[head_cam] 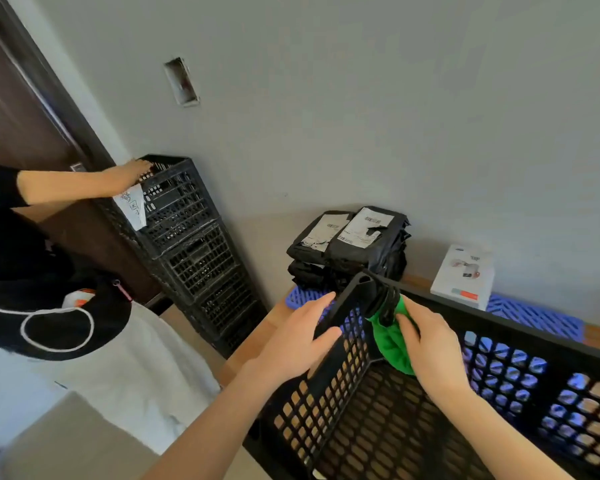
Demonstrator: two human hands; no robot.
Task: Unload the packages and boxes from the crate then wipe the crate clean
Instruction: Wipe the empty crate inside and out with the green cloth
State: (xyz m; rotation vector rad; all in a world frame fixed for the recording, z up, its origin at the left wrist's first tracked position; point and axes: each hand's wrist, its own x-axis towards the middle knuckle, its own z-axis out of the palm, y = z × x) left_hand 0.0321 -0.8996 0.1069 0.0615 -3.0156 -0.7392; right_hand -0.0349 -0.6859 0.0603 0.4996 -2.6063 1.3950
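While the left hand [291, 344] grips the crate [340, 407], the right hand [428, 349] clutches cloth [390, 346] inside.

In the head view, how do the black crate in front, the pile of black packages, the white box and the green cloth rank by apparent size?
1. black crate (nearest the camera, which enlarges it)
2. pile of black packages
3. white box and green cloth: about alike, not ranked

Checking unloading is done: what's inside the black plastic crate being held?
Only a green cloth, gripped by the right hand at the far corner; visible floor is bare. Near end is out of frame.
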